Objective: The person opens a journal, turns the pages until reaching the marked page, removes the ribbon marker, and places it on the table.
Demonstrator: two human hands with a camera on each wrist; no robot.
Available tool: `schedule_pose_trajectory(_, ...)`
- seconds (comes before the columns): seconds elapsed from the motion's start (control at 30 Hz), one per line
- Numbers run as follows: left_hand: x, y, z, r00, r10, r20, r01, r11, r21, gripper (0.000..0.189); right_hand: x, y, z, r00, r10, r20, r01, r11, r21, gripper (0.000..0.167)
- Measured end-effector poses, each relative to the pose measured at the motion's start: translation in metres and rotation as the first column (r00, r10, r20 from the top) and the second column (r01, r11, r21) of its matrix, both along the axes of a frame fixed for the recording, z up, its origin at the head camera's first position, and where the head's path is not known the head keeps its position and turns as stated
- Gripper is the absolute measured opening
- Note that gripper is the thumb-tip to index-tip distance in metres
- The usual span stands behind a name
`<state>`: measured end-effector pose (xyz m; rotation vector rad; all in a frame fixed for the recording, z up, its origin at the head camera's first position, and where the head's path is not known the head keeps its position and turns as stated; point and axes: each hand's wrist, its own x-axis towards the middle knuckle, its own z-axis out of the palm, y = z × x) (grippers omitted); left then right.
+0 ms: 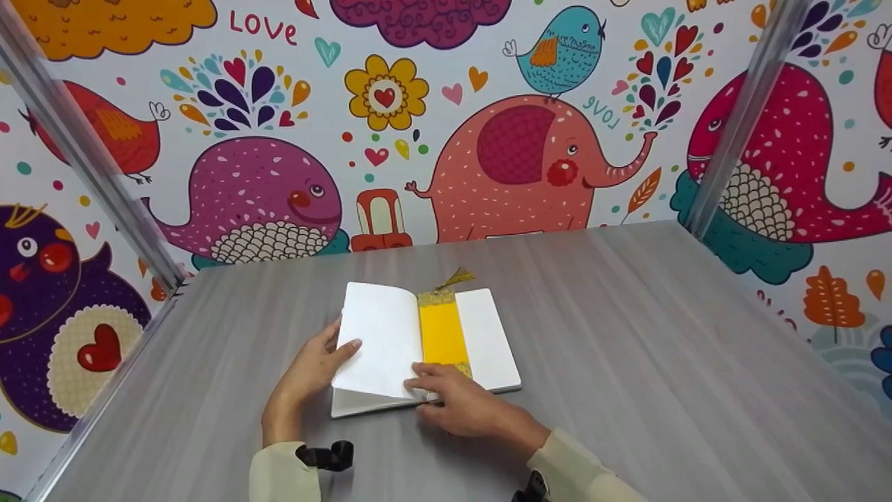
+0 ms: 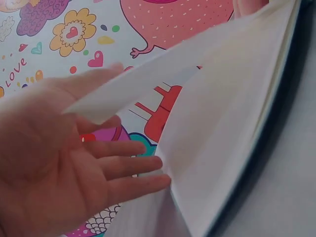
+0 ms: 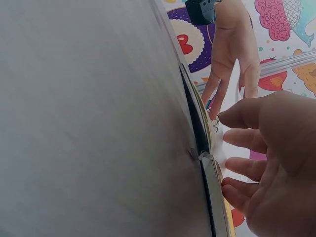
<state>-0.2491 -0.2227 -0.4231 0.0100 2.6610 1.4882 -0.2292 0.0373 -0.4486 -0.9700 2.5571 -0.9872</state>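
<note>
A notebook with blank white pages [image 1: 491, 335] lies open on the table. One page [image 1: 380, 335] on its left side is lifted, with a gap beneath. My left hand [image 1: 310, 366] holds this page at its outer edge, thumb on top and fingers behind; the left wrist view shows the page's edge [image 2: 128, 81] between them. Along the spine lies a yellow bookmark [image 1: 442, 331] with patterned gold ends and a tassel [image 1: 458, 277] past the top edge. My right hand [image 1: 463, 404] rests at the lower edge by the spine, fingers loosely extended over the bookmark's lower end.
The grey wood-grain table [image 1: 627, 362] extends on both sides of the notebook. Behind it stands a wall [image 1: 390, 160] printed with cartoon animals, and metal posts [image 1: 739, 125] rise at the back corners. A black wrist device [image 1: 327, 457] sits on the left sleeve.
</note>
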Motion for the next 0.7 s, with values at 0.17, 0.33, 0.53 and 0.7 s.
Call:
schedule_pose_trajectory(0.17,0.000,-0.001,0.000,1.000,0.010,0.012,-0.009,1.000,-0.018,0.079,0.002,0.000,0.000,1.000,-0.007,-0.008,0.007,0.999,0.050,0.046)
schedule_pose_trajectory(0.33,-0.002,0.002,0.003,0.999,0.036,0.040,-0.032,0.995,-0.096,0.086,0.003,-0.001,0.001,1.000,0.001,-0.030,0.003,0.991,0.135,0.048)
schedule_pose_trajectory(0.53,-0.002,0.007,0.003,1.000,0.013,0.020,-0.010,0.983,-0.184,0.077,0.008,-0.002,0.003,0.996,0.041,-0.081,-0.020,0.967,0.255,0.055)
schedule_pose_trajectory(0.7,-0.003,0.019,0.000,0.999,-0.037,0.012,0.038,0.970,-0.241,0.069,0.011,-0.001,0.004,0.992,0.074,-0.099,-0.043,0.956,0.291,0.058)
